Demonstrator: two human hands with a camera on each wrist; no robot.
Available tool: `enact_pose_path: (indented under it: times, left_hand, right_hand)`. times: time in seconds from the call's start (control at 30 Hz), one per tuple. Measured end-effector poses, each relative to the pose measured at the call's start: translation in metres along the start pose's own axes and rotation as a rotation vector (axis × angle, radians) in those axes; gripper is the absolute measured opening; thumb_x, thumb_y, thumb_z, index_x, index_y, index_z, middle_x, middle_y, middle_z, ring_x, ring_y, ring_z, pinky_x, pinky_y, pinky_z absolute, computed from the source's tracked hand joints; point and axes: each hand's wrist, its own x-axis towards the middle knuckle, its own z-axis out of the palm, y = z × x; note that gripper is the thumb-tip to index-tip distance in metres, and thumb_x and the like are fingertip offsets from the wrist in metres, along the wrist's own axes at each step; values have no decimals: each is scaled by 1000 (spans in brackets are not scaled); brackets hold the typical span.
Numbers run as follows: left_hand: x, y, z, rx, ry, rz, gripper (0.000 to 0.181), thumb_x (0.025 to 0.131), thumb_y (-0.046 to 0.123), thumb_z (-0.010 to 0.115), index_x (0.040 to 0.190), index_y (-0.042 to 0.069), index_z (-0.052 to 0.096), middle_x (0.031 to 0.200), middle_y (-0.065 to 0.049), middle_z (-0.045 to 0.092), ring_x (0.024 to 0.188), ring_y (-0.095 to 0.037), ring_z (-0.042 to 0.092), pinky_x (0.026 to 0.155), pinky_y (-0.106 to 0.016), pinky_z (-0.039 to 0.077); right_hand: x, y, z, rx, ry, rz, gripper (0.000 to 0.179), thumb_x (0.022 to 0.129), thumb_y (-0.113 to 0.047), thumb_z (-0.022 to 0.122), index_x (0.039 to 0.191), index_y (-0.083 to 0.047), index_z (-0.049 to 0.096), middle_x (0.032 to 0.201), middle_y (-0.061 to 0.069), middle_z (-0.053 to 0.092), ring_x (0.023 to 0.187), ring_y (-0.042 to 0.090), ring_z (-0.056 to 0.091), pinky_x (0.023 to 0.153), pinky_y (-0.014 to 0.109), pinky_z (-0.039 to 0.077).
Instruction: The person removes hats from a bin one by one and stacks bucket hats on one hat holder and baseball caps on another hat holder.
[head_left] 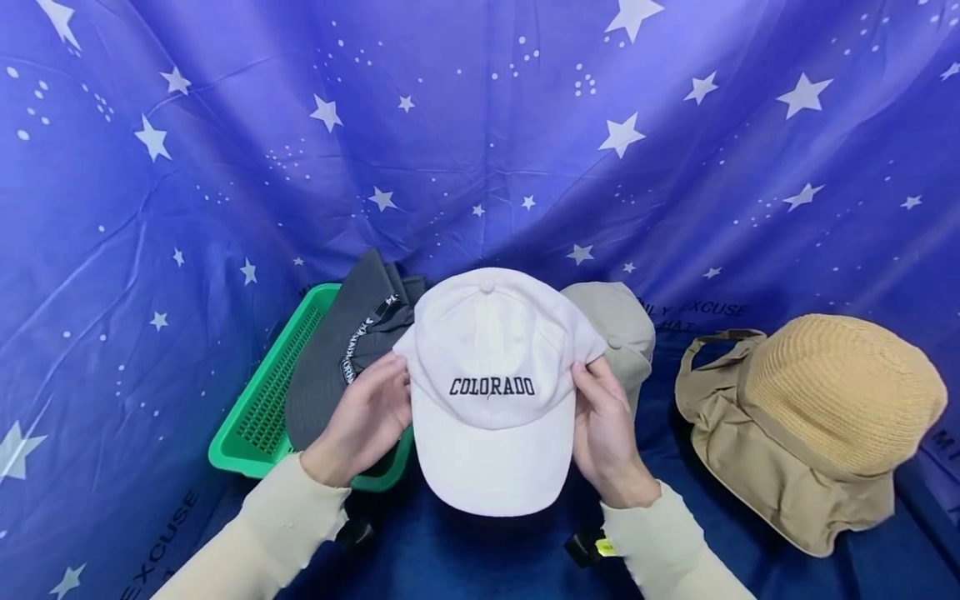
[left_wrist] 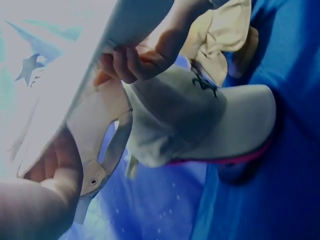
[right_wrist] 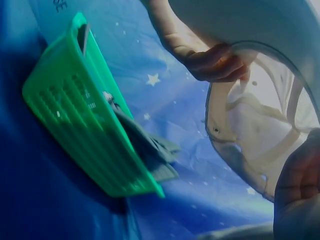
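Purple-blue curtain, softly creased and printed with white stars and dots, fills the upper part of the head view, above a smooth dark-blue cloth. At the centre, the white cap faces the camera, its rounded crown stitched with COLORADO in dark letters, its curved brim pointing down. Its sides are gripped by both hands: the left hand and the right hand each have the thumb in front and fingers behind. Left of centre, the dark cap leans in the green basket, stiff perforated plastic. Right of centre, behind the white cap, is the beige cap; at the right edge lies the straw hat, its ribbed woven crown above a flap of limp tan fabric.

From the left wrist, the white cap's rear gap, a metal eyelet and a pink edge beneath the beige cap's brim appear. From the right wrist, seams line the white cap's inside, and the basket's slotted outer wall shows at left.
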Motion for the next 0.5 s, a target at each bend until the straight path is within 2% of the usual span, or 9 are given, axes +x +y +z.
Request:
enact_pose_path:
  times: [0.1,0.2,0.27,0.37,0.5]
  left_hand:
    - [10,-2,8,-37,72,-7,35,106,33,29,123,11,50,110,1,59,101,-10,55,87,-27,45]
    - [21,-5,18,-70,144,-17,39,106,35,26,128,11,47,120,3,58,113,-8,52,97,-25,41]
    - [28,-6,24,-77,169,-28,41,106,33,22,136,10,40,129,3,53,121,-6,47,102,-25,37]
    - [37,-8,34,-67,187,-37,42,107,29,19,141,9,33,135,3,46,125,-5,41,105,-25,34]
    - [50,-11,49,-47,187,-26,41,107,26,21,141,7,34,132,1,46,121,-6,44,103,-25,36]
  right_hand:
    - [0,-10,-6,-38,-27,-63,43,104,-6,25,147,-4,27,148,13,28,136,21,27,109,27,27]
    - [1,-19,-12,-53,-23,-115,38,104,-5,26,139,-1,38,134,11,41,124,20,39,104,28,33]
    - [1,-24,-16,-55,-2,-137,33,104,-7,28,131,-1,47,122,8,48,114,17,46,99,27,36]
    - [3,-33,-23,-29,-8,-170,34,104,-9,28,131,1,46,120,8,50,110,16,48,96,27,38]
    - [7,-47,-31,22,-17,-204,40,105,-12,28,139,6,37,127,11,50,115,18,50,98,27,38]
